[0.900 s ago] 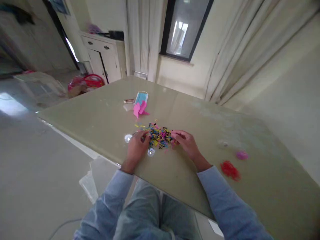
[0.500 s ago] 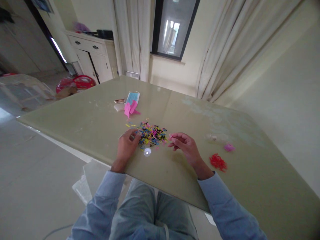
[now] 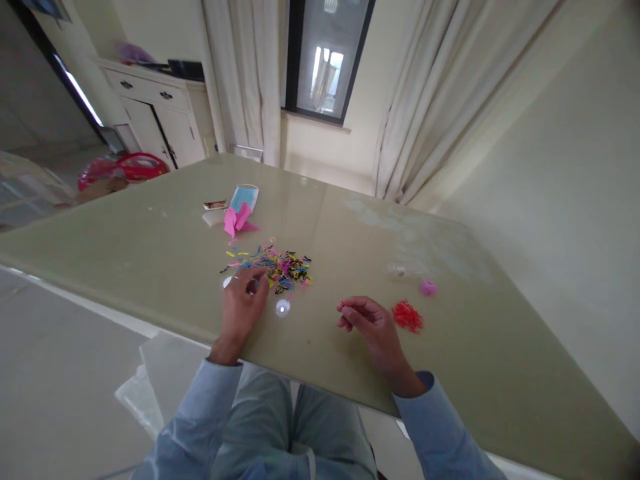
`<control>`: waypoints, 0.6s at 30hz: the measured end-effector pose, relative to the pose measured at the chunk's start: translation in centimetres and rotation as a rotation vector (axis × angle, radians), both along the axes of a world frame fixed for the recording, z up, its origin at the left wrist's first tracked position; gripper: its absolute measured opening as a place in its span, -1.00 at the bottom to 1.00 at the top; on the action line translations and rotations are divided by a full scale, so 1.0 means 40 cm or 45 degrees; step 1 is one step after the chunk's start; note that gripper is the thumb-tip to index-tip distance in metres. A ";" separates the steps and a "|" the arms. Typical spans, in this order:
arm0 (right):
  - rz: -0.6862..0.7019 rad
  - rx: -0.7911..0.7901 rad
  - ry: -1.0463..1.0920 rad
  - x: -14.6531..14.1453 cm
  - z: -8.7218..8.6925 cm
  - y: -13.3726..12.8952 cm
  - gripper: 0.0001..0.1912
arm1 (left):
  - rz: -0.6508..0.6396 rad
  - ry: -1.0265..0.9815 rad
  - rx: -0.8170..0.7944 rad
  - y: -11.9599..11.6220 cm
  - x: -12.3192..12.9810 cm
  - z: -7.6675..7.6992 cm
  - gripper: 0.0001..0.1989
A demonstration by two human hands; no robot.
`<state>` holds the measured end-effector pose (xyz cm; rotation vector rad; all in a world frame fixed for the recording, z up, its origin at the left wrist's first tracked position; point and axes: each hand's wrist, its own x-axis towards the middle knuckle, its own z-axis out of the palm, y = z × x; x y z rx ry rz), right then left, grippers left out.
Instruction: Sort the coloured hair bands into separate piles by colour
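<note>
A loose pile of small multicoloured bands (image 3: 287,269) lies on the greenish table (image 3: 320,340). My left hand (image 3: 243,303) is at the pile's left edge, thumb and forefinger curved towards each other; whether a band is between them is too small to tell. To the right of the pile my right hand (image 3: 370,327) hovers over the table, thumb and fingertips pressed together on something I cannot make out. Beyond it on the right is a small heap of red bands (image 3: 407,316). A round whitish disc (image 3: 283,307) lies just in front of the pile.
A blue face mask (image 3: 245,198), pink paper pieces (image 3: 239,219) and a small brown item (image 3: 215,205) lie at the back left. A purple bundle (image 3: 429,287) sits behind the red bands. The table's front edge runs close to my legs.
My right hand has moved away from the pile, towards me and nearer the red bands. The left hand has shifted to the pile's left edge. The whole view has turned slightly right.
</note>
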<state>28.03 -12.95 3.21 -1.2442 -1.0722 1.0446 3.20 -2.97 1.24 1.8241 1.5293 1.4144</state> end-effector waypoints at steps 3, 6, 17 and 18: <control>-0.011 -0.025 -0.111 0.031 -0.016 -0.045 -0.70 | -0.197 -0.055 -0.048 -0.018 0.069 0.014 -0.70; -0.048 -0.057 -0.210 0.072 -0.030 -0.088 -0.71 | -0.494 -0.012 -0.103 -0.028 0.147 0.035 -0.71; -0.360 -0.053 -0.492 0.141 -0.054 -0.148 -0.79 | -1.395 0.368 -0.299 -0.048 0.371 0.077 -0.57; -0.372 -0.041 -0.488 0.137 -0.055 -0.141 -0.78 | -1.459 0.347 -0.347 -0.043 0.382 0.070 -0.58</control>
